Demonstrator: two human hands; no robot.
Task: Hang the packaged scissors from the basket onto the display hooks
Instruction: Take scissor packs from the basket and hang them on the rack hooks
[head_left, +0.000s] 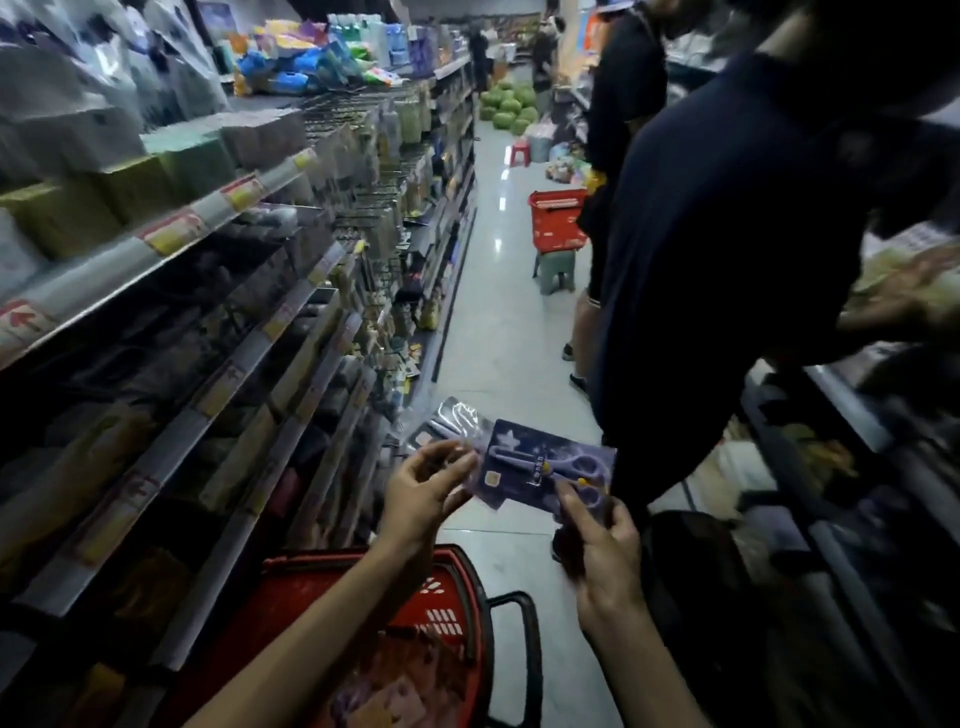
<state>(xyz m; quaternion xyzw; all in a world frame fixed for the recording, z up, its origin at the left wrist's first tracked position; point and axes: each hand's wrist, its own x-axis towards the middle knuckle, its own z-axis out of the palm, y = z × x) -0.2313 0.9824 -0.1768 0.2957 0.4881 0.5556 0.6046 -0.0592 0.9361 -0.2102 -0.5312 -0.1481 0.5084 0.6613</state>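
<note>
The scissors packs (540, 465), a small fan of dark blue cards with purple-handled scissors under clear plastic, are held in the air between both hands, above and just beyond the far rim of the basket (460, 579). The right hand (602, 551) pinches the front card at its lower right corner, thumb on the face and fingers behind. The left hand (423, 493) has its fingers curled, and its thumb and fingertips nip the left edge of the fan, where the glossy plastic of a rear pack sticks out towards the shelves. The red basket sits low in front of the person, its black handle (530, 654) folded to the right; pale cards lie inside, too blurred to tell apart. Stocked shelves (171, 244) with yellow price tags run along the left, and wire hooks (337, 117) carrying hung goods stand further down that side. A person (727, 260) in a dark shirt stands close on the right. Down the aisle a second basket (558, 218) rests on a green stool (556, 270), with watermelons (509, 104) piled on the floor (498, 312) beyond.
</note>
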